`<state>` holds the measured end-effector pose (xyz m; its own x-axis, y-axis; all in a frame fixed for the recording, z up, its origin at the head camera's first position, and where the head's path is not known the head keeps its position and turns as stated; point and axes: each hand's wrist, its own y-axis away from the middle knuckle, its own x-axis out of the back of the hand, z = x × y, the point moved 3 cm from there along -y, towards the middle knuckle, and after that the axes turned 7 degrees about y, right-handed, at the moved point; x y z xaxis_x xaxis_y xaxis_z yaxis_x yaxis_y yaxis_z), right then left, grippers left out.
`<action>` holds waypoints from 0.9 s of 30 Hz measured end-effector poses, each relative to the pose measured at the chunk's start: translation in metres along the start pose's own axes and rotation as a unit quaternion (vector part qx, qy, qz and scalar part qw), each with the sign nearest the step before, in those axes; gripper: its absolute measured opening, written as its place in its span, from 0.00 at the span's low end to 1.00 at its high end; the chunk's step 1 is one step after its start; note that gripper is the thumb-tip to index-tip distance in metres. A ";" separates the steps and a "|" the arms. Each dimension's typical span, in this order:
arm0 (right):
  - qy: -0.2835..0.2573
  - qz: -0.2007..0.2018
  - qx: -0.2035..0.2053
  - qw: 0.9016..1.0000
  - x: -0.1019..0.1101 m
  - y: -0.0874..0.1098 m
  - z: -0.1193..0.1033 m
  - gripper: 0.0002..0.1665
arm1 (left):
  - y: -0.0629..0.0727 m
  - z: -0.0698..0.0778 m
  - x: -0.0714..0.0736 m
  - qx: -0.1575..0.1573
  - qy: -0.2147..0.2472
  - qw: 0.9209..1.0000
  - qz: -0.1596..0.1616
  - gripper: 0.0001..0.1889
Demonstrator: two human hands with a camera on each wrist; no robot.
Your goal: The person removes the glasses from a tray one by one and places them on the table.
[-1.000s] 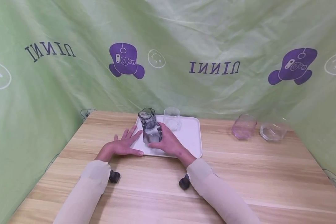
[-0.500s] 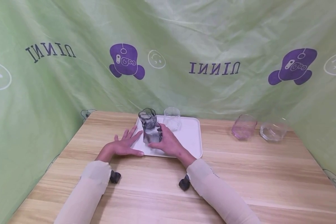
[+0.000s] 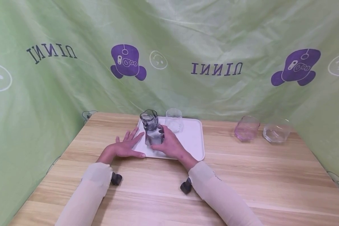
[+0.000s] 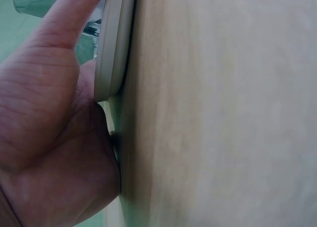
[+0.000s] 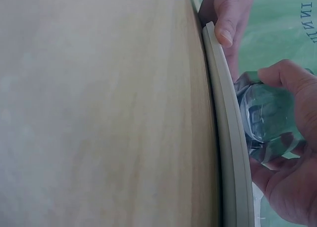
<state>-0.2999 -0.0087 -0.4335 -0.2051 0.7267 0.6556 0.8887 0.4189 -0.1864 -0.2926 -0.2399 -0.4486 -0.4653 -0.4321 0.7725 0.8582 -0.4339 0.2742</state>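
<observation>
On a white tray (image 3: 193, 138), my right hand (image 3: 171, 145) grips a smoky grey glass (image 3: 153, 135), thumb on the near side and fingers round its right. That glass stands upright near the tray's left front; the right wrist view shows its base (image 5: 255, 120) at the tray surface. Directly behind it is a second smoky grey glass (image 3: 148, 117) with a wavy rim, and a clear glass (image 3: 173, 121) stands further right. My left hand (image 3: 124, 148) lies at the tray's left front corner, fingers spread, thumb (image 5: 225, 31) on the front rim. Its palm (image 4: 44, 113) rests beside the tray edge (image 4: 111, 48).
A pink glass (image 3: 246, 128) and a clear glass bowl-like cup (image 3: 276, 131) stand on the wooden table (image 3: 243, 175) at the back right. A green printed cloth (image 3: 169, 88) hangs right behind the table and along its sides.
</observation>
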 end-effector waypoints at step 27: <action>-0.021 0.030 -0.010 0.999 0.045 0.031 -0.021 0.52 | -0.002 -0.004 -0.003 -0.016 0.014 1.000 0.010 0.63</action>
<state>-0.2725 0.0255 -0.3940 -0.1683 0.7725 0.6123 0.9077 0.3637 -0.2093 -0.2938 -0.2410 -0.4532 -0.4545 -0.4635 0.7606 0.8604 -0.4493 0.2404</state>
